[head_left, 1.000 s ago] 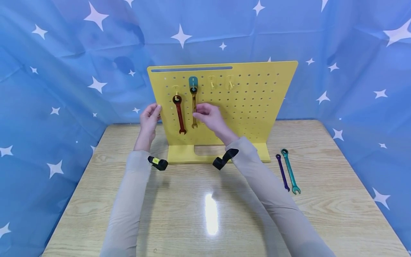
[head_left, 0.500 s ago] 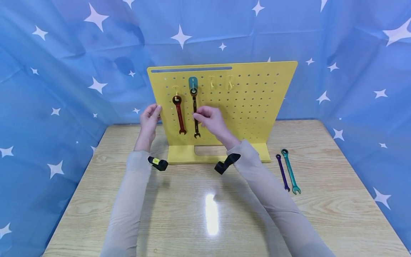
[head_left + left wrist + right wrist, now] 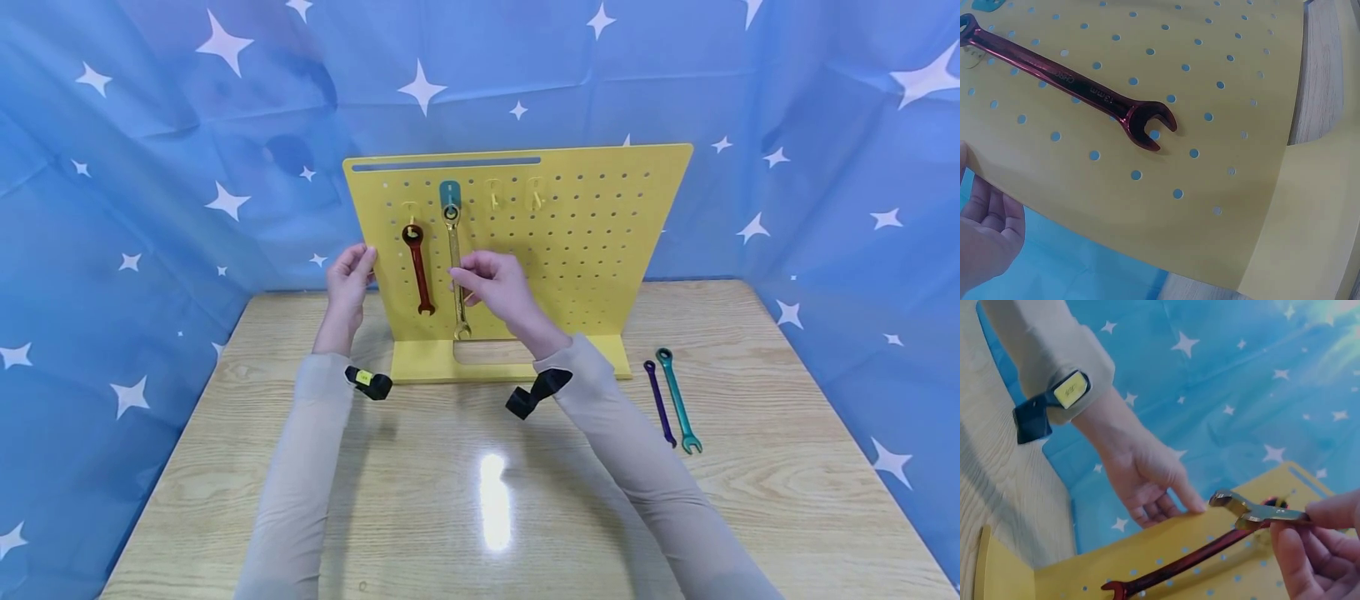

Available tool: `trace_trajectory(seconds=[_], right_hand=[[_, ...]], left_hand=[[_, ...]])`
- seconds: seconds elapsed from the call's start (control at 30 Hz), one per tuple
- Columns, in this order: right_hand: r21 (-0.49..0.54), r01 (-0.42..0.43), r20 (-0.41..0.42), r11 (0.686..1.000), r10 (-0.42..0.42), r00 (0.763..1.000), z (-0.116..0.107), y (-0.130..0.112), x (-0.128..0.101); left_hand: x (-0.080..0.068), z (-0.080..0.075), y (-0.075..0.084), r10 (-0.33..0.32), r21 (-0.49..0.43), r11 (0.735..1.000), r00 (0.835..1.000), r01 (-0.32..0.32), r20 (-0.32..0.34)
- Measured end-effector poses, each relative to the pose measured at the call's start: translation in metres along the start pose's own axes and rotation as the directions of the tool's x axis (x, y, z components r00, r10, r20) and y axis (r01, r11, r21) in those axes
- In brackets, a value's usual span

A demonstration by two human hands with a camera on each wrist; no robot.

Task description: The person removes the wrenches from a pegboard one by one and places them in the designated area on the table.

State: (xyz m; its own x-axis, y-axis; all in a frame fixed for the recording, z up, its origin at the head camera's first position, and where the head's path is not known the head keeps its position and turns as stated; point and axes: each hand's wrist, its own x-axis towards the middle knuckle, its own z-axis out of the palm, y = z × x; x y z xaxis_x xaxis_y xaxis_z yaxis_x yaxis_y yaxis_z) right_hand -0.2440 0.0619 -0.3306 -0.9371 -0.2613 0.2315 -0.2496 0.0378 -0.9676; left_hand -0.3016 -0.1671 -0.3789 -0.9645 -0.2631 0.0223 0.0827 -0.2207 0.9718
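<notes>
My left hand holds the left edge of the yellow pegboard, thumb on the front face and fingers behind. With thumb and fingers, my right hand pinches the shaft of a gold combination wrench. That wrench's ring end is at the teal hook, and its open end points down, tilted out from the board in the right wrist view. A red combination wrench hangs by its ring from a yellow hook to the left; its open end shows large in the left wrist view.
Two more yellow hooks stick out to the right of the teal one. A purple wrench and a teal wrench lie on the wooden table at the right. Behind hangs a blue star-patterned cloth.
The gold wrench's open end has swung lower and outward from the board, while its ring stays at the teal hook. My right hand has drawn slightly down with it; my left hand stays put.
</notes>
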Motion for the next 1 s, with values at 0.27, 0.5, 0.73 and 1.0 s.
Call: trace_trajectory(seconds=[0.27,0.5,0.73,1.0], right_hand=[[0.084,-0.025,-0.006,0.996,0.025,1.000,0.002,-0.008,-0.002],[0.090,-0.034,-0.010,0.995,0.035,0.999,0.001,-0.013,-0.001],[0.094,-0.023,-0.009,0.995,0.024,1.000,-0.001,-0.017,-0.005],[0.095,0.005,-0.001,0.996,-0.005,1.000,-0.009,-0.020,-0.012]], left_hand=[[0.001,0.000,-0.002,0.008,-0.005,1.000,1.000,-0.008,0.011],[0.002,-0.001,-0.002,0.002,-0.013,1.000,1.000,-0.002,0.004],[0.001,0.000,-0.002,0.001,-0.003,1.000,1.000,-0.001,0.003],[0.000,-0.001,-0.001,0.005,0.003,1.000,1.000,-0.005,0.007]])
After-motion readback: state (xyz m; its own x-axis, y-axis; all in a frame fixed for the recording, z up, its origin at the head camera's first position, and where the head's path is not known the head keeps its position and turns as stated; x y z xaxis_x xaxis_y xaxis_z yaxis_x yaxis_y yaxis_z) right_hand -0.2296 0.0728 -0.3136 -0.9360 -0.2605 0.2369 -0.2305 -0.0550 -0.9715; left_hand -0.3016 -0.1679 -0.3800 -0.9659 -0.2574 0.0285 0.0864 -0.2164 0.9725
